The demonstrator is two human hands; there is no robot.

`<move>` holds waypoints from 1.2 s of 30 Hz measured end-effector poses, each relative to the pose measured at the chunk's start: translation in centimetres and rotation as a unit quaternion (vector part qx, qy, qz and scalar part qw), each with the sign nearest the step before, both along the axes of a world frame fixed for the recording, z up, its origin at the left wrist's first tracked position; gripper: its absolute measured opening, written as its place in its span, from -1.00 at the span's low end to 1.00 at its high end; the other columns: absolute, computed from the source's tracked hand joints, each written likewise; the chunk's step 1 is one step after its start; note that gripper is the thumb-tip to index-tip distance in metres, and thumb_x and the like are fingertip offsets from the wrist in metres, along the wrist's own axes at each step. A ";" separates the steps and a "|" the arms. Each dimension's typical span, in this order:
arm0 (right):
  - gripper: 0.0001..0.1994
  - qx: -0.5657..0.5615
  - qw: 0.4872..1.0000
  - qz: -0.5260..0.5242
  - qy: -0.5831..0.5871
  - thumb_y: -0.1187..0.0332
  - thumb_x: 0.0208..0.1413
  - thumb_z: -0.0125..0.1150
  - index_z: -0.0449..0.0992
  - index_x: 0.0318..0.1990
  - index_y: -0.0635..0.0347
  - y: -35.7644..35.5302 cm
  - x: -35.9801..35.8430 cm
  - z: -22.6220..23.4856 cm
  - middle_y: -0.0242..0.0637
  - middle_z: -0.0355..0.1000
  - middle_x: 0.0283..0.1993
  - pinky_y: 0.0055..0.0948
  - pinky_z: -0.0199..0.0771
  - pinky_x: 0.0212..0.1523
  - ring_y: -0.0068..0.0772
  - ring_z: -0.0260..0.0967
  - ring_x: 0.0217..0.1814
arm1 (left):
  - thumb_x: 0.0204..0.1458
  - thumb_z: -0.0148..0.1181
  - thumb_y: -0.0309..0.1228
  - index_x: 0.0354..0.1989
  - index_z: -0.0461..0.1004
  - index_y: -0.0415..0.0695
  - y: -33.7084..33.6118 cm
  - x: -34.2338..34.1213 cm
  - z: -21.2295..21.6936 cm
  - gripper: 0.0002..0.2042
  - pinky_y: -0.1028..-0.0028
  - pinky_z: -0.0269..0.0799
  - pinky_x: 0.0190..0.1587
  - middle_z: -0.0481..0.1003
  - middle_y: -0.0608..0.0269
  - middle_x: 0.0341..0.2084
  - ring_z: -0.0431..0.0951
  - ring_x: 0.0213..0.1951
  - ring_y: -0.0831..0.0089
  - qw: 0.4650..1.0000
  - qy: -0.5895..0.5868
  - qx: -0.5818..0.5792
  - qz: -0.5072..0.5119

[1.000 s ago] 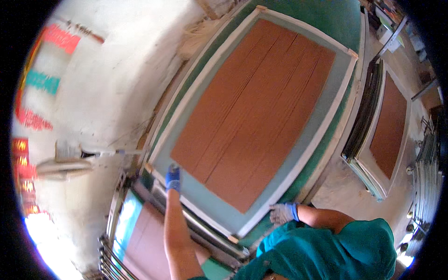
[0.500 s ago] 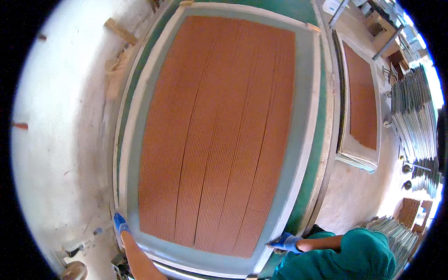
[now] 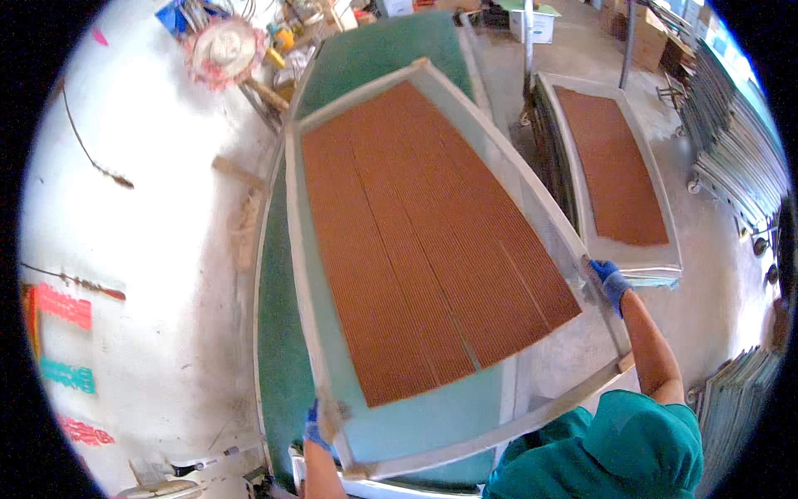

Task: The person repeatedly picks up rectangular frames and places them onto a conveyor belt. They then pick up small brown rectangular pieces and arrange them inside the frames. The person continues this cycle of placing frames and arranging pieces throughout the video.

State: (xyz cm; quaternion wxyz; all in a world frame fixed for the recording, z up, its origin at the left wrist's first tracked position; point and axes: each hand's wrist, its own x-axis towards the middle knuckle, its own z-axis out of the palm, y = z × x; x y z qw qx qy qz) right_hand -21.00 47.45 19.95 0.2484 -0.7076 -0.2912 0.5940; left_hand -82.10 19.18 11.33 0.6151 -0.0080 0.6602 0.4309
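A large pale-framed mesh screen (image 3: pixel 298 224) carries ribbed brown strips (image 3: pixel 424 241) laid side by side, with narrow gaps between some of them. Both my hands wear blue gloves and hold this screen by its long sides. My left hand (image 3: pixel 314 426) is closed round the left bar close to the near left corner. On the right bar, farther from me, my right hand (image 3: pixel 611 281) is closed as well. The screen is turned askew over a long green table (image 3: pixel 382 50), its near right part sticking out past the table edge. Through the bare mesh the table and floor show.
Right of the table, a low stack of similar screens (image 3: pixel 673 258) has a brown sheet on top. Upright racks of thin panels (image 3: pixel 736 125) stand farther right. A white wall (image 3: pixel 150 249) runs along the left. Metal posts (image 3: pixel 528 58) rise beyond the table.
The screen has come up off the table and swung, its near end moving right. My right hand has risen with it, up and to the right; my left hand has shifted right.
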 end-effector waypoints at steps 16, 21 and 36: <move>-0.49 0.088 0.974 0.079 -0.195 -0.03 0.02 -0.13 0.45 -0.44 0.36 -16.2 25.6 4.7 -0.16 0.37 -0.62 -0.32 0.37 -0.60 -0.34 0.38 -0.62 | -0.13 -0.05 0.12 -0.41 0.36 0.03 -17.8 32.3 13.6 -0.60 0.55 0.07 -0.74 0.24 0.38 -0.76 0.18 -0.76 0.52 0.988 0.142 0.036 0.045; -0.51 0.084 0.987 0.012 -0.137 -0.03 0.01 -0.09 0.43 -0.43 0.33 -17.8 32.4 5.5 -0.16 0.36 -0.60 -0.34 0.37 -0.65 -0.33 0.36 -0.64 | -0.12 -0.04 0.11 -0.52 0.34 0.03 -14.7 37.4 14.0 -0.62 0.56 0.11 -0.73 0.22 0.38 -0.79 0.20 -0.75 0.53 0.980 0.164 0.102 0.054; -0.54 0.026 0.964 -0.212 -0.160 -0.03 -0.04 -0.02 0.38 -0.54 0.30 3.1 61.7 3.0 -0.16 0.30 -0.70 -0.38 0.29 -0.71 -0.31 0.26 -0.75 | 0.00 -0.06 -0.16 -0.06 0.29 -0.16 30.6 60.0 7.6 -0.60 0.43 0.28 -0.21 0.36 0.22 -0.23 0.34 -0.20 0.35 0.966 0.153 0.163 -0.129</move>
